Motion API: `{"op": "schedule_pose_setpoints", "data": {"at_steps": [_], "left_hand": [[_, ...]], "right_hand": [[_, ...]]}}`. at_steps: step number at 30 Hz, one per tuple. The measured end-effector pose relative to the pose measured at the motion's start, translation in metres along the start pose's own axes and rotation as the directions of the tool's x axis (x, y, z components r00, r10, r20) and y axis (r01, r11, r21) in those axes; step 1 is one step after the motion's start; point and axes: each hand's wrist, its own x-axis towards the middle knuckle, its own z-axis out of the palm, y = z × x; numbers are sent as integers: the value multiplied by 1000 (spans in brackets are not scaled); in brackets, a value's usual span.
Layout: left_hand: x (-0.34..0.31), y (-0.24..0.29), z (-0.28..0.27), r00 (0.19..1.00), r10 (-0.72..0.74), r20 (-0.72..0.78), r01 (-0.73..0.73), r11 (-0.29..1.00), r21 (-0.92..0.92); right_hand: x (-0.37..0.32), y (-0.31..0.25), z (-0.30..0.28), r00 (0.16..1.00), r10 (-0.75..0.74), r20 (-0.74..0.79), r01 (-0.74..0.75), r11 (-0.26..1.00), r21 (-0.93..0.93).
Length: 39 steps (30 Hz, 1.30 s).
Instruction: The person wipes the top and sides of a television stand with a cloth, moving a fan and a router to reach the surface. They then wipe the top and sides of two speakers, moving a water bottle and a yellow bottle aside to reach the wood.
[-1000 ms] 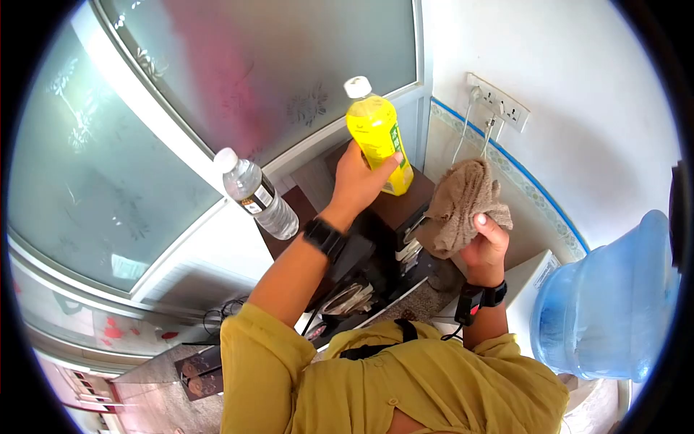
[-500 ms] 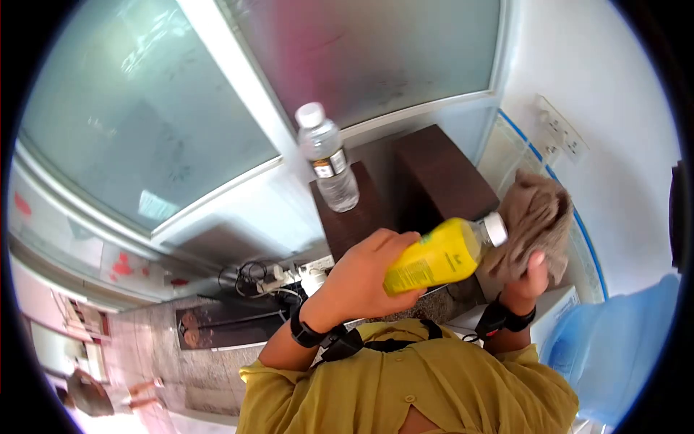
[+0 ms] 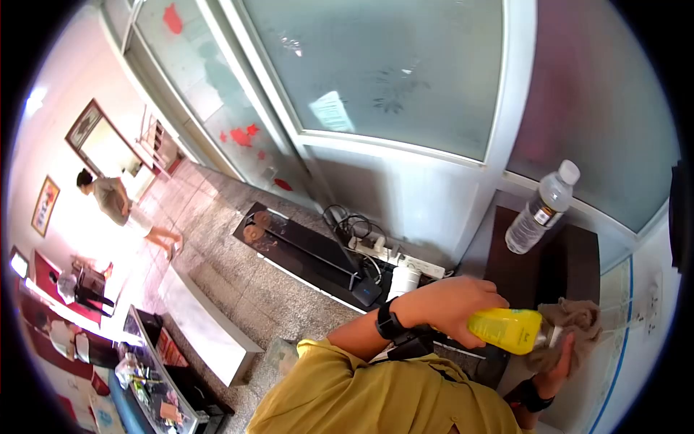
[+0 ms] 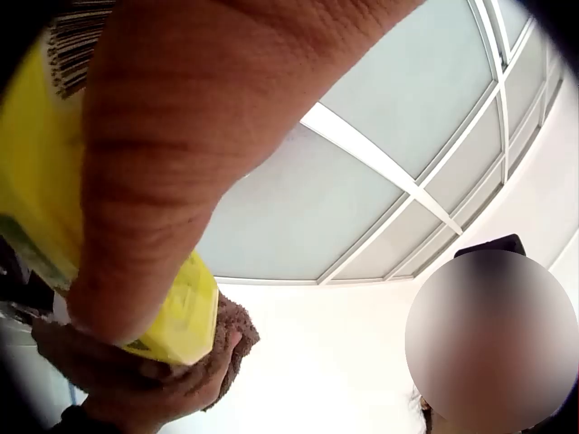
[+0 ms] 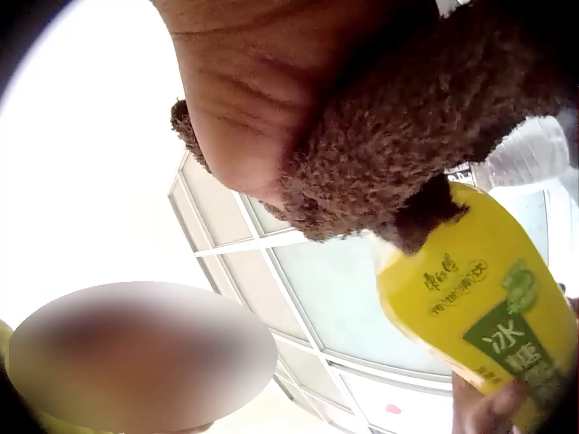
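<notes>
My left hand (image 3: 459, 307) grips a yellow drink bottle (image 3: 507, 329) round its body, and the bottle lies tilted with its neck toward my right hand. A brown towel (image 3: 577, 318) is held in my right hand (image 3: 555, 370), bunched against the neck end of the bottle. In the right wrist view the towel (image 5: 389, 149) covers the cap, while the green and yellow label (image 5: 498, 316) shows. The left wrist view has my left thumb (image 4: 154, 226) along the bottle's side. A clear water bottle (image 3: 538, 217) with a white cap stands upright beyond both hands.
Dark brown boxes (image 3: 506, 242) carry the water bottle beside a frosted glass partition (image 3: 390, 72). A power strip with cables (image 3: 408, 260) lies below, near a long dark panel (image 3: 296, 253). Other people (image 3: 119, 206) are farther off at the left.
The yellow bottle went from upright above the dark box to tilted, its cap end now in the towel. My head view swung left. The water bottle stays standing.
</notes>
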Motion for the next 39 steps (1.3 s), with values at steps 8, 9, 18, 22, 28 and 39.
{"op": "schedule_pose_setpoints", "data": {"at_steps": [8, 9, 18, 22, 28, 39], "left_hand": [[-18, -14, -8, 990, -44, -136, 34, 997, -76], [-20, -11, -11, 975, -105, -196, 73, 984, -164], [-14, -16, 0, 922, -290, -255, 77, 786, -614], [-9, -14, 4, 941, -281, -189, 94, 753, -651], [2, -19, 15, 975, -217, -54, 152, 823, -548], [20, -43, 20, 931, -134, -339, -28, 901, -432]], "right_hand": [[30, 28, -12, 780, -568, 264, 626, 701, -341], [32, 14, -2, 673, -679, 295, 712, 484, -509], [6, -9, 29, 912, -374, 169, 410, 805, -429], [2, -35, 60, 973, -59, 222, 24, 987, 156], [28, -80, 89, 640, -534, 553, 721, 667, -190], [9, -32, 103, 614, -176, 769, 635, 690, -349]]}}
